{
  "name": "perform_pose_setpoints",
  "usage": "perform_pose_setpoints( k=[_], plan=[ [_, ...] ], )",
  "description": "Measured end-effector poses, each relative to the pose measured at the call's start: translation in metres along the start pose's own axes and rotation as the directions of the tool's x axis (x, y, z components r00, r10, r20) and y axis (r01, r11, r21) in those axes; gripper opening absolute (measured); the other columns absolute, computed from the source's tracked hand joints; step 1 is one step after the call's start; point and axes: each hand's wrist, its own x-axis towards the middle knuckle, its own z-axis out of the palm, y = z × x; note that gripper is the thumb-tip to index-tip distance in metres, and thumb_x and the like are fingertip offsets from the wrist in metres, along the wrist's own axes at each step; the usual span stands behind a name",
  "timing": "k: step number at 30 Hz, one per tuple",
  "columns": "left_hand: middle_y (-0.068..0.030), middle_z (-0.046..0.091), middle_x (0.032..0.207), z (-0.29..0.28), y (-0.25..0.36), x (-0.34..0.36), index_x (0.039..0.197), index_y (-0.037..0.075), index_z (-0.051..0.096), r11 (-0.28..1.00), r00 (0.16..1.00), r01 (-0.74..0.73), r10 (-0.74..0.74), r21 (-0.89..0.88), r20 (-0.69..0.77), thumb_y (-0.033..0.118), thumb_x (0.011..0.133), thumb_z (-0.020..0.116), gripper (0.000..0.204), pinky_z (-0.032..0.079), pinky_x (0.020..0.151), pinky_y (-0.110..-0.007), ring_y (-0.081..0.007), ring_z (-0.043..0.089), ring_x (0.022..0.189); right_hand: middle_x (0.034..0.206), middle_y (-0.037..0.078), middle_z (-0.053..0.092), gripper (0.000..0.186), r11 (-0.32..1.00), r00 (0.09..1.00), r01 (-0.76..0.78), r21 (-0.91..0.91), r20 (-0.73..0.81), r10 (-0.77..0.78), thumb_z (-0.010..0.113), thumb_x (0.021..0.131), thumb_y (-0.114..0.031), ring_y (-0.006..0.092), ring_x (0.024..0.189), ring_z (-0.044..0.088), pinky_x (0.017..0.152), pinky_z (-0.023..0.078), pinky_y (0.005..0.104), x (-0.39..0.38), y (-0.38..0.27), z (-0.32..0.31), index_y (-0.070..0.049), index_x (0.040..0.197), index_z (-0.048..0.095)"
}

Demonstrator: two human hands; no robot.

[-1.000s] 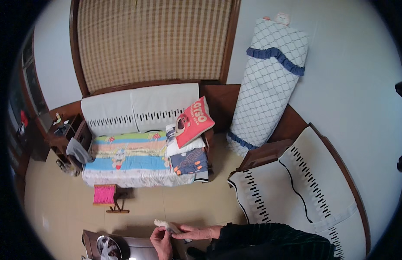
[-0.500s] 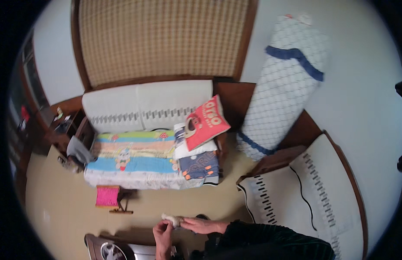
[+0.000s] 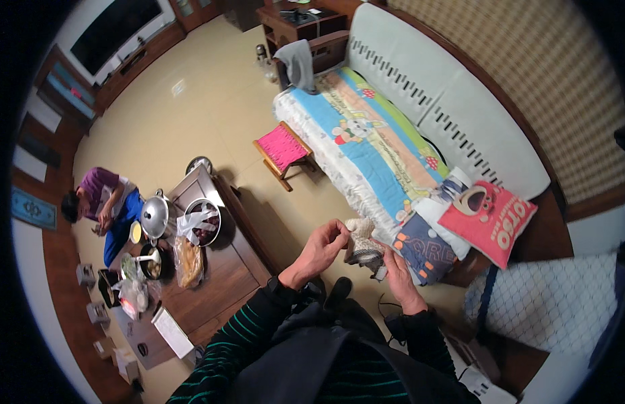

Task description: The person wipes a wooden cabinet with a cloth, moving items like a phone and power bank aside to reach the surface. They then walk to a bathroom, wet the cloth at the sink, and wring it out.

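Note:
In front of me I hold a small knitted piece [image 3: 363, 246], cream at the top and grey-patterned lower down; its exact kind I cannot make out. My left hand [image 3: 319, 249] pinches its left edge between thumb and fingertips. Along its lower right side my right hand [image 3: 400, 277] grips it, the fingers partly hidden. Just beyond, folded dark-blue clothing [image 3: 423, 249] and a red cushion [image 3: 491, 219] lie at the near end of the sofa.
A long sofa [image 3: 366, 161] with a cartoon-print cover runs along the right. The pink-topped stool [image 3: 284, 148] stands ahead. On the wooden table [image 3: 221, 286] at left are a lidded pot [image 3: 155, 215], a bowl and bags. A seated person [image 3: 107, 202] is beyond it.
My view has swung left, bringing the table and the seated person into sight. The knitted piece is now raised higher in the picture and shows its grey part; both hands still hold it.

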Motion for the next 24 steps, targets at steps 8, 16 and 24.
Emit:
perform_pose_setpoints(
  k=[8,16,24],
  plan=[
    [0.0056,0.048,0.083,-0.099,0.004,0.064,0.096,0.005,0.053,1.000,0.944,0.009,-0.007,0.007,-0.330,0.021,0.106,0.053,0.018,0.038,0.065,-0.022,-0.0046,0.044,0.076,0.111,-0.002,0.063,0.043,0.998,0.972,-0.022,0.063,0.235,0.007,0.057,0.104,-0.026,0.0036,0.085,0.051,0.072,0.043,0.0216,0.134,-0.019,0.059,0.001,0.138,0.053],
    [0.0054,0.061,0.090,-0.242,0.026,0.120,0.101,0.003,0.065,0.980,0.957,-0.015,-0.044,-0.201,-0.287,0.017,0.102,0.063,0.014,0.044,0.076,-0.020,-0.0031,0.054,0.083,0.114,0.002,0.067,0.029,0.944,0.963,-0.092,0.316,0.268,0.004,0.053,0.106,-0.015,0.0068,0.103,0.058,0.093,0.046,0.0241,0.256,-0.053,0.122,0.006,0.125,0.061],
    [0.0010,0.068,0.094,-0.339,0.063,0.202,0.103,0.000,0.070,0.859,0.966,0.252,-0.197,0.447,-0.166,0.007,0.087,0.077,0.019,0.048,0.073,-0.023,-0.0061,0.060,0.083,0.109,0.001,0.068,0.026,0.997,0.974,-0.064,0.036,0.221,0.055,0.050,0.106,-0.014,0.0072,0.091,0.057,0.084,0.046,0.0238,0.394,-0.090,0.136,0.002,0.119,0.066]
  ],
)
